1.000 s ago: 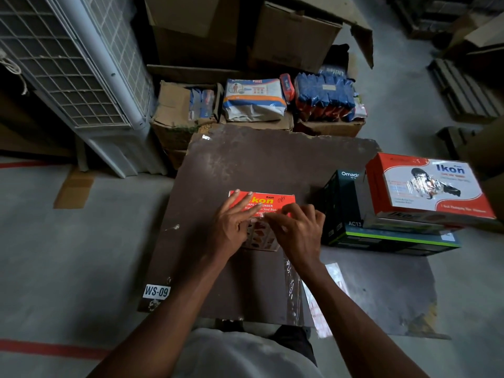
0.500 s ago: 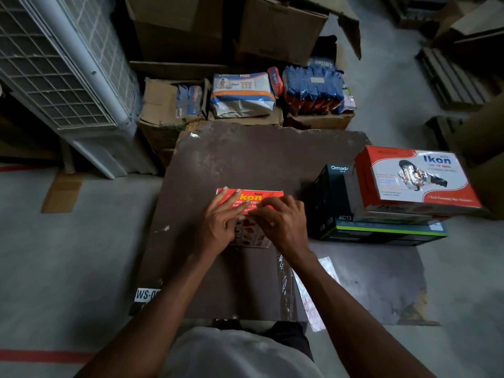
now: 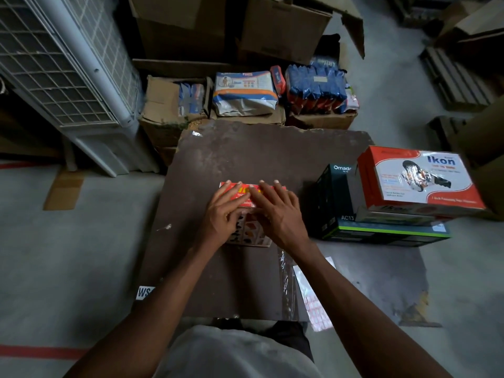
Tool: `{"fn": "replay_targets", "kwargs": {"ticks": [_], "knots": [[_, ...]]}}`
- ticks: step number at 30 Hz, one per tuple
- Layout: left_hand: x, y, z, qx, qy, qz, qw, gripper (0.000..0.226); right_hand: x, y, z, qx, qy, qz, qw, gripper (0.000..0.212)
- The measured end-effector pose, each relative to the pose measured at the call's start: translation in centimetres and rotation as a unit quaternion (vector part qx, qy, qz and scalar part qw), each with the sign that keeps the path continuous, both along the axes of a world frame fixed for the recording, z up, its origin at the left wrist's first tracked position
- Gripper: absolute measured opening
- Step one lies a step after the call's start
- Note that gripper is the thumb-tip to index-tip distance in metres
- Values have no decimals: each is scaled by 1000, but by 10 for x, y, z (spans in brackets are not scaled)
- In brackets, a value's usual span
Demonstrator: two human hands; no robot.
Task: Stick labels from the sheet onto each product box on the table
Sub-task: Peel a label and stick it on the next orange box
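The table [image 3: 245, 268] is a dark, worn board. At its right side a stack stands: a black box [image 3: 335, 197] and a green-edged box [image 3: 381, 233] below, a big red Ikon box [image 3: 420, 181] on top, well apart from the hands. At the near edge, right of centre, the label sheet [image 3: 313, 298] lies half over the table's lip beside a crinkled clear strip [image 3: 285, 279].

In the middle lies the small red box [image 3: 245, 214], flat, printed face up. Both hands are on it. The left hand [image 3: 226, 214] lies with fingers spread and nearly straight, tips reaching the far edge. The right hand [image 3: 275, 214] lies beside it, fingers straight and close together, pressing down on the top. Neither pinches anything. The label itself is hidden under the fingers, so I cannot tell where it sits or whether it is fully down.

The step in hand looks like smoothing a label onto this box. To do it well: keep one hand holding the box so it does not slide on the board, and sweep the other from the label's middle outward, firm and flat, so no bubble or lifted corner stays. Press the edges last. Keep the fingers off the sticky side. The stacked boxes seem still to need labels, so keep the sheet from slipping off the edge.
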State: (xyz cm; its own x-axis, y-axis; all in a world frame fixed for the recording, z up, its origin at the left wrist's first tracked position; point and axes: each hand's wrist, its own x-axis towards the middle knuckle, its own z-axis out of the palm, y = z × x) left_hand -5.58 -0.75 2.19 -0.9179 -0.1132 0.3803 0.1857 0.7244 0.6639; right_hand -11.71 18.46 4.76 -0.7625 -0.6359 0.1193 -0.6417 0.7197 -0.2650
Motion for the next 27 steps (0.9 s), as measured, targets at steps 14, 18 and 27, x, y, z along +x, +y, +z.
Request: {"fn": "replay_targets", "kwargs": {"ticks": [14, 18, 27], "knots": [[17, -16, -15, 273, -168, 0, 947, 105, 7, 7, -1, -36, 11, 22, 999, 75], [11, -7, -8, 181, -104, 10, 978, 105, 3, 6, 18, -36, -63, -22, 997, 93], [-12, 0, 6, 10, -70, -56, 996, 107, -1, 7, 24, -24, -143, -46, 988, 93]]}}
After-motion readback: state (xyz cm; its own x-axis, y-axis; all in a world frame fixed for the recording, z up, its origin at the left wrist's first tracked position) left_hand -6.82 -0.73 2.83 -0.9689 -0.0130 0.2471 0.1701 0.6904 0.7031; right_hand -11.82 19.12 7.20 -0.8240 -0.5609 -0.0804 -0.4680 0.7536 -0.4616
